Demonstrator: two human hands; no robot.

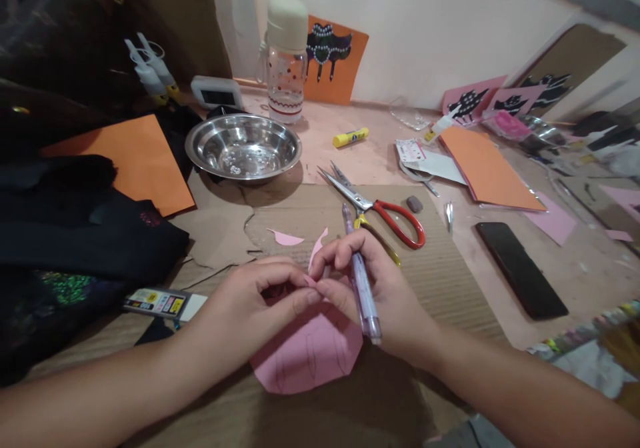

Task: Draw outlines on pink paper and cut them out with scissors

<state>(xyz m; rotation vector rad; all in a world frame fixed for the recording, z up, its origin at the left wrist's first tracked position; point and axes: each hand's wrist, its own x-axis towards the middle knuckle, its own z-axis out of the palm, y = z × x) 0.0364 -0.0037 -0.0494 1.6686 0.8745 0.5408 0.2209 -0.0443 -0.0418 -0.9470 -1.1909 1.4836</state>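
My left hand (267,295) and my right hand (385,291) meet over the cardboard, fingertips closed on a small pink paper piece (311,281) between them. A translucent purple pen (365,295) is tucked between the fingers of my right hand. Below the hands lies a pink paper sheet (305,361) with pencil-like outlines drawn on it; its upper part is hidden by my hands. Just beyond are a curved pink cutout (287,238) and a narrow pink strip (319,245). Red-handled scissors (373,205) lie open past my right hand, beside a yellow-handled tool (385,241), partly covered.
A steel bowl (195,148) with small clear bits stands beyond my left hand, near a bottle (287,68). A yellow glue stick (350,137), a grey eraser-like lump (415,203) and orange sheets (485,165) lie farther back. A black phone (520,269) is at right, dark fabric (90,235) at left.
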